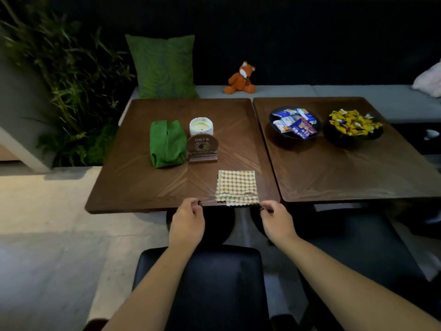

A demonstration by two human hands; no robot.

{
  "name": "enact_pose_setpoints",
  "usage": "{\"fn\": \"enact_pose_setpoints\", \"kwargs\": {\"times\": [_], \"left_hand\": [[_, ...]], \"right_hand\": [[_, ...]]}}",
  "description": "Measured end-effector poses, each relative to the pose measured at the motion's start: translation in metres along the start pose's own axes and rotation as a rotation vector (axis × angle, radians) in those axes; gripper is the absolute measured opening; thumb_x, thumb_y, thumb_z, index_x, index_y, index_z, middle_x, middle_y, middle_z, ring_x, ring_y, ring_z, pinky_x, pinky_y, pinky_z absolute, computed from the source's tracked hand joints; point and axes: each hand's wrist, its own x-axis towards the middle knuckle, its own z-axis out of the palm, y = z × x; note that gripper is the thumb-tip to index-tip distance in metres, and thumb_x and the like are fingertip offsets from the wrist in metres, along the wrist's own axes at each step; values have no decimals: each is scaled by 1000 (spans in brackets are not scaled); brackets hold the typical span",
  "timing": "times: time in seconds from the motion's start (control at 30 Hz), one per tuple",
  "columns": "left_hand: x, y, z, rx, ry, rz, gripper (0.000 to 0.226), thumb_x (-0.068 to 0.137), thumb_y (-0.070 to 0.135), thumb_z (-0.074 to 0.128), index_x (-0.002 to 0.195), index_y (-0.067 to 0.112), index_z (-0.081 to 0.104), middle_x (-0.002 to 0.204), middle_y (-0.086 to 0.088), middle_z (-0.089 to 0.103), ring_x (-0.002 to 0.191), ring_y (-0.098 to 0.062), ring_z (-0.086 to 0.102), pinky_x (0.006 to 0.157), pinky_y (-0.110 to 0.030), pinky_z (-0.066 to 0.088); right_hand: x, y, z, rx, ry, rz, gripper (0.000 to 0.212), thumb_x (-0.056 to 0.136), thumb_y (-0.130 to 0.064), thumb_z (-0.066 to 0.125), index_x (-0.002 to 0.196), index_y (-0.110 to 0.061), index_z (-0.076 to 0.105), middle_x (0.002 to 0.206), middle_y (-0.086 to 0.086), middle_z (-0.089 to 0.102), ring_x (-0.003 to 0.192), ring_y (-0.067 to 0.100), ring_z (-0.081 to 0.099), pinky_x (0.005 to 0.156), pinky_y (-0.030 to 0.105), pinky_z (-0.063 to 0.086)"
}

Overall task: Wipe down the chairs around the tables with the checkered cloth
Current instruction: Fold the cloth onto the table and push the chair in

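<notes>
A folded yellow-and-green checkered cloth lies at the near edge of the left wooden table, its front hem slightly over the edge. My left hand hovers just below and left of the cloth, fingers loosely curled, holding nothing. Just right of the cloth's near corner is my right hand, fingers loosely curled and empty too. A black padded chair stands right under my forearms, with a second dark chair to its right.
On the left table stand a green pouch, a white candle jar and a round wooden sign. The right table bears two dark bowls of wrapped sweets. Behind runs a grey bench with a green cushion and fox toy. Plants fill the left.
</notes>
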Motion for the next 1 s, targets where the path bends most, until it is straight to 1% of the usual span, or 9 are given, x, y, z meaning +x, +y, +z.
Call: {"fn": "enact_pose_setpoints", "kwargs": {"times": [0.07, 0.13, 0.3, 0.47, 0.63, 0.7, 0.77, 0.9, 1.0], "left_hand": [[-39, 3, -16, -44, 40, 1, 31, 97, 21, 47, 127, 16, 54, 95, 7, 68, 91, -21, 63, 77, -27, 40], [-82, 0, -32, -94, 54, 1, 35, 98, 23, 47, 133, 18, 48, 83, 22, 58, 79, -7, 57, 73, -27, 42], [-189, -20, -62, -129, 58, 37, 34, 98, 26, 48, 132, 23, 45, 85, 17, 60, 74, 0, 59, 60, -18, 41], [-272, -60, -85, -114, 7, -32, 38, 96, 29, 50, 133, 28, 42, 82, 17, 64, 71, 3, 62, 56, -15, 41], [-303, -118, -109, -52, -209, -112, 43, 97, 25, 51, 138, 21, 40, 87, 11, 65, 85, -2, 61, 77, -23, 48], [-304, -141, -113, 48, -363, -98, 38, 98, 30, 49, 135, 22, 43, 88, 15, 62, 81, 0, 59, 68, -14, 43], [-301, -165, -110, 140, -509, -81, 36, 99, 32, 48, 132, 21, 45, 89, 16, 62, 79, -1, 59, 62, -12, 40], [-287, -207, -92, 279, -744, -89, 42, 99, 34, 46, 137, 15, 43, 114, 0, 64, 99, -15, 60, 82, -23, 43], [-272, -232, -74, 318, -859, -128, 46, 99, 37, 47, 138, 14, 42, 124, -6, 61, 107, -19, 58, 87, -26, 43]], "right_hand": [[-39, -5, -6, 31, -46, -68, 24, 95, -12, 48, 115, -17, 61, 119, 3, 56, 107, 15, 55, 87, 18, 39], [-84, -9, -12, 39, -108, -132, 21, 97, -16, 48, 110, -27, 59, 114, -4, 55, 95, 3, 54, 73, 7, 38], [-207, -11, -21, 52, -263, -243, 21, 97, -21, 48, 106, -37, 56, 107, -19, 50, 80, -1, 56, 55, 6, 41], [-302, 12, -5, -19, -384, -302, 21, 95, -21, 50, 98, -42, 52, 105, -24, 45, 87, -12, 49, 62, 1, 38], [-339, 49, 27, -186, -574, -231, 16, 95, -24, 52, 108, -33, 54, 112, -12, 46, 88, -2, 53, 65, 7, 42], [-340, 58, 42, -249, -599, -176, 19, 95, -23, 52, 113, -27, 57, 114, -7, 48, 95, 6, 54, 73, 10, 41], [-339, 65, 61, -329, -618, -129, 24, 94, -23, 51, 117, -21, 59, 118, 0, 51, 104, 13, 54, 86, 17, 40], [-344, 73, 104, -473, -731, -2, 29, 96, -22, 48, 121, -12, 57, 122, 8, 58, 110, 23, 56, 94, 30, 46], [-350, 82, 128, -632, -788, 47, 29, 96, -28, 45, 120, -13, 53, 122, 9, 55, 109, 26, 53, 93, 37, 45]]}}
